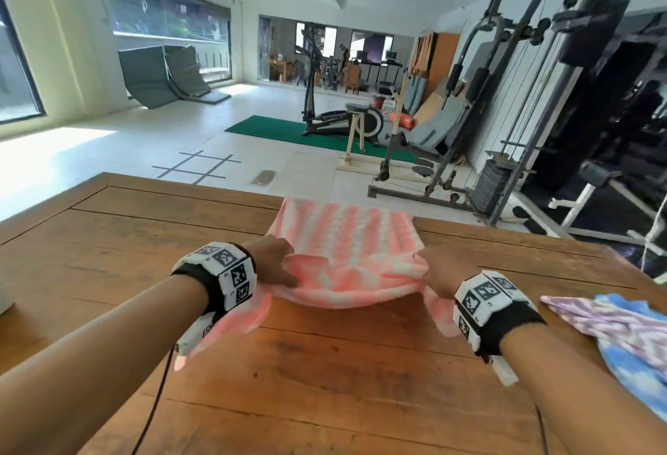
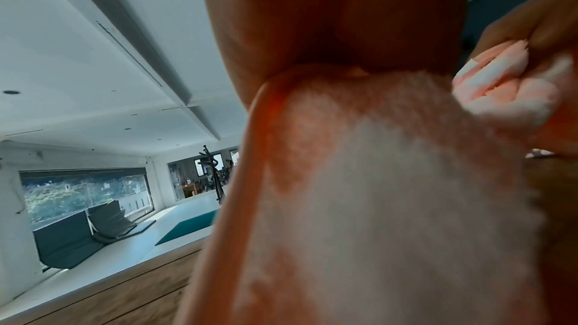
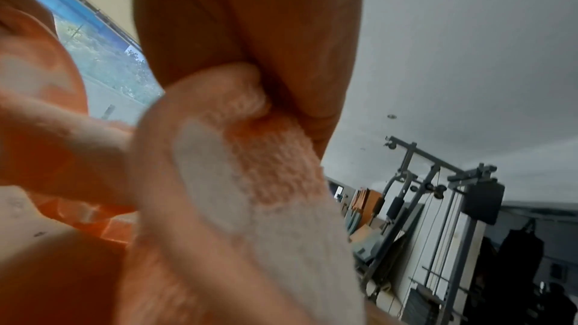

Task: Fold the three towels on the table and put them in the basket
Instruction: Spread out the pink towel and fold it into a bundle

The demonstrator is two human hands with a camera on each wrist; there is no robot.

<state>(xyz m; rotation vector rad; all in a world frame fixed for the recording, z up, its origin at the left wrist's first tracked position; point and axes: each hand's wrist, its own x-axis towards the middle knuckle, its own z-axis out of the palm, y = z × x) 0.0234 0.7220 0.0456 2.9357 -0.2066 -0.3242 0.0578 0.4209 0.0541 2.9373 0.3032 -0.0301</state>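
Note:
A pink and white checked towel (image 1: 346, 238) lies over the far edge of the wooden table (image 1: 108, 238). My left hand (image 1: 278, 263) pinches its near left part and my right hand (image 1: 438, 274) pinches its near right part, so the near edge is lifted off the table and sags between them. Loose corners hang under both wrists. The left wrist view is filled by the towel (image 2: 375, 194) under my palm. In the right wrist view the towel (image 3: 250, 182) is bunched under my fingers. No basket is in sight.
Two more towels lie crumpled at the table's right edge, a purple patterned towel (image 1: 595, 321) on top of a blue and white towel (image 1: 628, 357). Beyond the table stand gym machines (image 1: 505, 111), a green mat (image 1: 288, 129) and tiled floor.

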